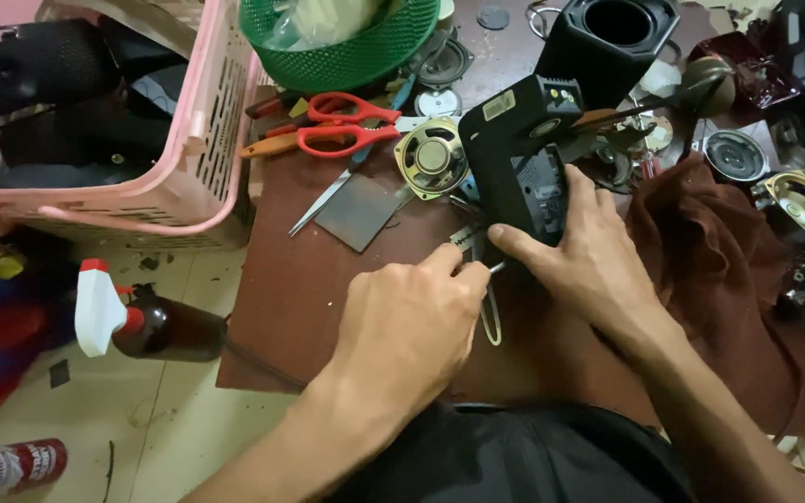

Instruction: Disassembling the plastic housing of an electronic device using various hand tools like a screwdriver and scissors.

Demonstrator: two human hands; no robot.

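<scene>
The right hand (581,251) grips the black, box-shaped plastic speaker housing (519,154), fingers wrapped round its near end; the housing lies tilted on the dark brown worktable (328,307), its long axis running from the hands up and away, far end towards the black square speaker tube (612,37). The left hand (412,326) is curled tight on a slim metal tool (477,244) whose tip meets the housing's lower edge. A round brass-coloured speaker cone (430,156) lies just beside the housing, with red-handled scissors (351,126) further left.

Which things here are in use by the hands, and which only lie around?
In use:
- black speaker box, held by right hand
- metal tool, in left hand

Lying around:
- red scissors
- loose speaker cone
- pink basket
- spray bottle
</scene>
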